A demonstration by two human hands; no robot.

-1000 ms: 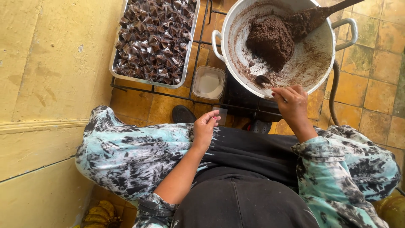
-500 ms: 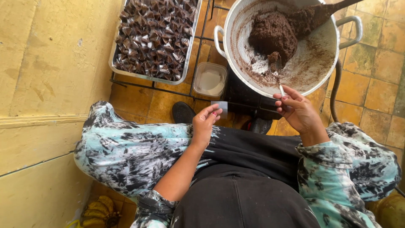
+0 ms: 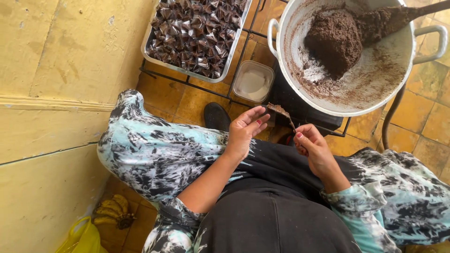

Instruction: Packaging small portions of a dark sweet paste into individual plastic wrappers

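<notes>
Right hand (image 3: 313,146) pinching small metal spoon (image 3: 282,113) of brown paste; left hand (image 3: 244,130) open, cupped under clear wrapper. Tip slowly, keep spoon level, spill none.

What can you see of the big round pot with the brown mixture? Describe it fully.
The large round pale metal pot sits at the upper right on a dark wire rack above the yellow tiles. It has two loop handles. Its inner wall is smeared brown, and a dark brown crumbly lump lies inside. A long-handled stirrer, coated with the same mixture, leans in from the right. Neither hand touches it.
</notes>
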